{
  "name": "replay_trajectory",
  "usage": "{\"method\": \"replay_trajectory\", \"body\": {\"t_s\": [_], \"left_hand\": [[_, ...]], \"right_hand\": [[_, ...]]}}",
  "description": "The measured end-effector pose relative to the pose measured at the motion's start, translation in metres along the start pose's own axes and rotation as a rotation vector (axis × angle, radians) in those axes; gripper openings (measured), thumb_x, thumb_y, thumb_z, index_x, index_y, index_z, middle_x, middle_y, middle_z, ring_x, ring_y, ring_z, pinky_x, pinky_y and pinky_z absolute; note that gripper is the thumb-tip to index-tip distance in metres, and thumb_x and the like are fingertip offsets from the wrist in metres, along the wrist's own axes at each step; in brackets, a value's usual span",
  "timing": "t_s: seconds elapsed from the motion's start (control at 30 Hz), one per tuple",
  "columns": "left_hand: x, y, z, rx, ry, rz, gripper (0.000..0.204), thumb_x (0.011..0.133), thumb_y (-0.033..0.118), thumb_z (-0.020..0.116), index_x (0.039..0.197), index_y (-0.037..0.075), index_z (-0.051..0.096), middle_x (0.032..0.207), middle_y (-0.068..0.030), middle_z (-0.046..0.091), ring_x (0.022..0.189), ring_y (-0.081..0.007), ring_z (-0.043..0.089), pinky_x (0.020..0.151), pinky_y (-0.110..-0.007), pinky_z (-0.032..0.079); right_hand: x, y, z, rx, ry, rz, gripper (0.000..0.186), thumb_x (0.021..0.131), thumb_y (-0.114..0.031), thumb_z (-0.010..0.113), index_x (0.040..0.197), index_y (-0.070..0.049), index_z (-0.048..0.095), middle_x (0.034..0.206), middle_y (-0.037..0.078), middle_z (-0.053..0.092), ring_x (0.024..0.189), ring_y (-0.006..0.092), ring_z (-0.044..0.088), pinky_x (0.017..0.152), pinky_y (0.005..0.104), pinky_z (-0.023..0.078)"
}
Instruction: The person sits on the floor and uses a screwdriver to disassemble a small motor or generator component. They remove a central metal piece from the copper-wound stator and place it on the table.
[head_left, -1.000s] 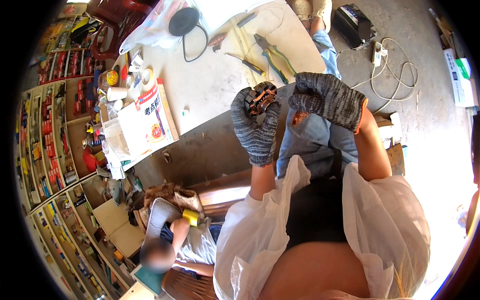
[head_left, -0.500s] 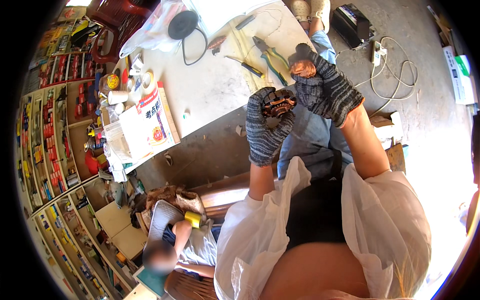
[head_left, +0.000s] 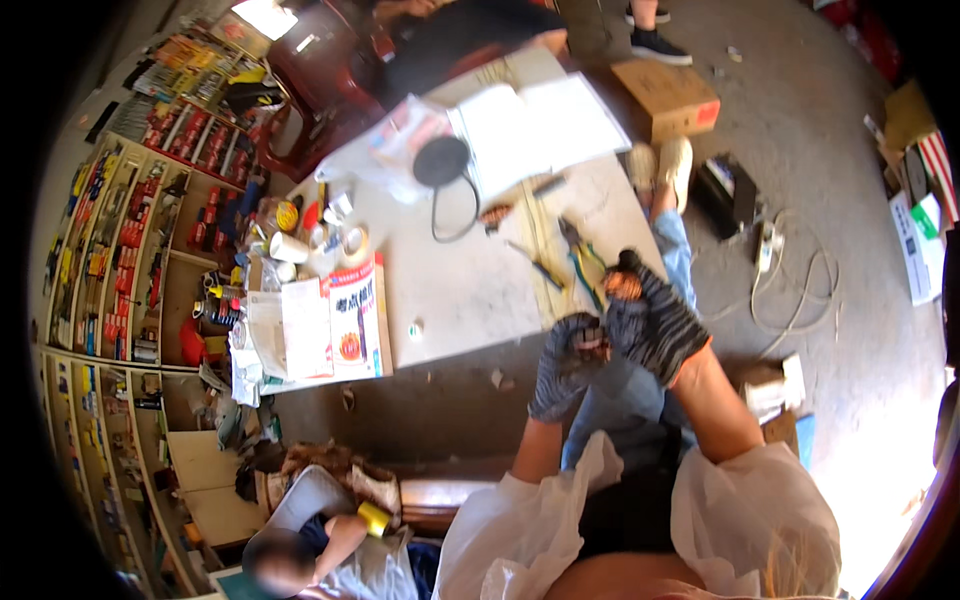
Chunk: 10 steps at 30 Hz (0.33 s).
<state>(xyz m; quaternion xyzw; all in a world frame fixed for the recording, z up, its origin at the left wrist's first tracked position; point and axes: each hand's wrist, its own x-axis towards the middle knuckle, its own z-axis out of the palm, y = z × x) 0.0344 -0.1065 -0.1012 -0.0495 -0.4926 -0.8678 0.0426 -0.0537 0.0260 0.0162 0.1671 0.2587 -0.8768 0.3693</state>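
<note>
My left hand [head_left: 562,372], in a grey and black striped knit glove, is closed around a dark metal motor part with copper windings [head_left: 592,345]. Close beside it, my right hand [head_left: 655,330] in a matching glove grips a bundle of copper wire [head_left: 624,287]. Both hands are over my lap by the table's near right corner. Just beyond them on the white table [head_left: 440,310] lie pliers [head_left: 578,258] with green and yellow handles and a yellow and black screwdriver [head_left: 540,266]. Farther left is a small copper-wound piece [head_left: 495,216].
A black disc with a cable [head_left: 440,162], an open book [head_left: 545,120] and a plastic bag cover the far table. Books [head_left: 355,315], cups and tape crowd its left end. A black battery-like box [head_left: 725,195], power strip [head_left: 767,245] and carton [head_left: 665,98] stand on the floor. Someone sits at lower left.
The view has tilted up, bringing the far table end, carton and another person's feet into sight. My hands have drawn closer together, each still holding its part.
</note>
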Motion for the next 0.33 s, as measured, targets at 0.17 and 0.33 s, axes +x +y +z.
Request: {"method": "replay_trajectory", "body": {"t_s": [0.17,0.33], "left_hand": [[0.011,-0.024,0.010,-0.594,0.346,-0.227,0.051,0.086,0.038,0.057,0.125,0.007,0.045,0.119,-0.0112,0.050,0.091,-0.0212,0.057,0.075,-0.040,0.048],[0.018,-0.012,0.029,-0.553,0.398,-0.188,0.053,0.088,0.040,0.053,0.130,0.010,0.042,0.129,-0.0105,0.046,0.112,-0.0203,0.049,0.095,-0.038,0.040]], "right_hand": [[0.016,0.005,-0.030,-0.504,-0.291,-0.248,0.023,0.085,-0.014,0.058,0.106,-0.006,0.052,0.084,0.008,0.053,0.066,0.0170,0.053,0.058,0.0255,0.045],[0.010,0.008,-0.023,-1.417,-0.497,-1.087,0.043,0.084,-0.020,0.063,0.123,-0.009,0.047,0.104,0.012,0.058,0.097,0.0255,0.058,0.084,0.0357,0.048]]}}
